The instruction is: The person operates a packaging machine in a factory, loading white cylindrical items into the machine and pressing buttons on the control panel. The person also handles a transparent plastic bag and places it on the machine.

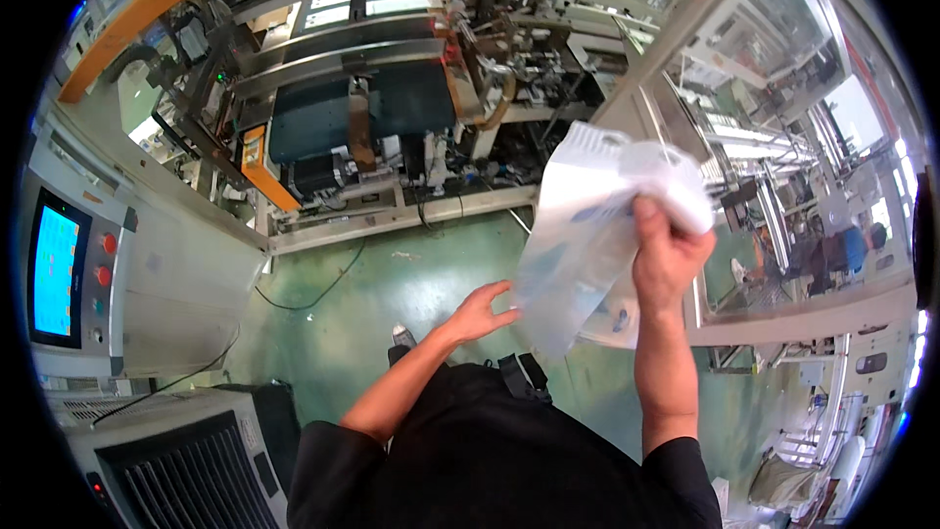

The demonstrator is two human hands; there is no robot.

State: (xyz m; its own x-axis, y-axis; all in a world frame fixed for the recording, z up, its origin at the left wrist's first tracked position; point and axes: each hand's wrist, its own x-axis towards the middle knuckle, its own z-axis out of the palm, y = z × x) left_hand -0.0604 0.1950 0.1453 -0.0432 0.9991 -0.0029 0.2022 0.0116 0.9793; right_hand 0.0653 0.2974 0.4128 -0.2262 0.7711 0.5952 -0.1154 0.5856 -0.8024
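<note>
two hands on one thing: a translucent white plastic bag [597, 235] held in the air at chest height, about 2 o'clock from the body.

right hand [669, 255] has its grip clamped tight on the bag's bunched upper end, fist closed around the film, arm raised. left hand [482, 312] is at the bag's lower edge, fingers spread apart, fingertips just touching or just short of the film; can't tell which.

step in hand, as i read it: bag is being handled or straightened, top gathered, bottom hanging loose. next move probably calls for the left fingers to close on the lower edge so the film is under control at both ends. a judgement only.

contents: bag looks flat, with faint bluish print; can't see anything solid inside through the film.

below: green floor [392, 284], with a black cable [323, 294] running across it.

9 o'clock: grey control cabinet [166, 274] with a lit blue screen [54, 269] and red round buttons [106, 260]. at 7 o'clock, a grey unit with a black vent grille [176, 475].

12 o'clock, further off: packaging machine [382, 108] with dark panels and orange frame parts, guards open. 3 o'clock: clear-panelled enclosure [783, 137], more machinery beyond.
</note>
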